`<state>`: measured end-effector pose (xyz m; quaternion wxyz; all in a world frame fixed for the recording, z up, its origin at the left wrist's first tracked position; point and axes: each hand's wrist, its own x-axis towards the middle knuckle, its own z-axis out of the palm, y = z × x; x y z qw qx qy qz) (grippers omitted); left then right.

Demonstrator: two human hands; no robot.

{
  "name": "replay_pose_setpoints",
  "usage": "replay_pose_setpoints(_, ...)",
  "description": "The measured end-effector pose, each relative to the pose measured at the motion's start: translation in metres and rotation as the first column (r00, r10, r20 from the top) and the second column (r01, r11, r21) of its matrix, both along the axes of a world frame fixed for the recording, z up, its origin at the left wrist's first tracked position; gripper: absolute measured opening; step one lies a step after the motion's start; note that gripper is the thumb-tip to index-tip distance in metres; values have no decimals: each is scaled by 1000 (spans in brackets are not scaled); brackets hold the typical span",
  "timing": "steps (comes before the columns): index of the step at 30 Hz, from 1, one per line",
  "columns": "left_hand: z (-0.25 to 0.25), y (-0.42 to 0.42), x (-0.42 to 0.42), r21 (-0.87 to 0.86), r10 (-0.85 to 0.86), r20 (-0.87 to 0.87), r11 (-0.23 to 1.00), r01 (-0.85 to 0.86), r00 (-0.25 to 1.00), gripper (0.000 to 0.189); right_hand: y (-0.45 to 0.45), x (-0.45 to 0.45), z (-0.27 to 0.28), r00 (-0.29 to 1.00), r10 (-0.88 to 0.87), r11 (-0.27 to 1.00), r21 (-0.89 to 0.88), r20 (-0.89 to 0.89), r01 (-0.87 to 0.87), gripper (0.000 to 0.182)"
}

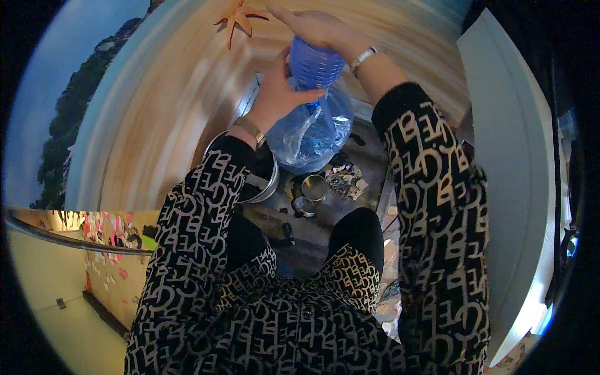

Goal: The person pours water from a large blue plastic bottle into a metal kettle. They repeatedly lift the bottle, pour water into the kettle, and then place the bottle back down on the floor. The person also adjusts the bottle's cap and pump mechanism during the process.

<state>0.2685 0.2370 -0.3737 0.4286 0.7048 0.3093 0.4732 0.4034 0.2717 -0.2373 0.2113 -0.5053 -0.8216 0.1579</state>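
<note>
Between my hands is a blue-purple slotted plastic basket [315, 64], tilted above a translucent blue plastic bag [307, 136]. My left hand [276, 91] grips its lower side, the thumb across the rim nearest me. My right hand [314, 27] lies flat over its far end, fingers stretched out to the left. The palm hides that end of the basket, and what is inside it cannot be seen. The bag stands on the dark floor against the wall and looks full of crumpled clear plastic.
Left of the bag is a metal bucket [269, 185], partly under my left sleeve. Nearer me are a round tin [314, 187], a smaller ring-shaped object [304, 207] and a heap of scraps [347, 182]. An orange starfish [240, 19] is on the painted wall. A pale panel [511, 187] rises at right.
</note>
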Motion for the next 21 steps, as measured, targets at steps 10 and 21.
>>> replay_pose_setpoints(10, 0, 6, 4, 55, 21, -45, 998, -19, 999, 96, 4, -10, -41, 931, -174, 964, -137, 322, 227, 73)
replay_pose_setpoints(21, 10, -4, 6, -22, 0, 42, 1000, 1, 999, 82, 8, -3, -25, 907, 197, 978, -12, 371, -208, 67)
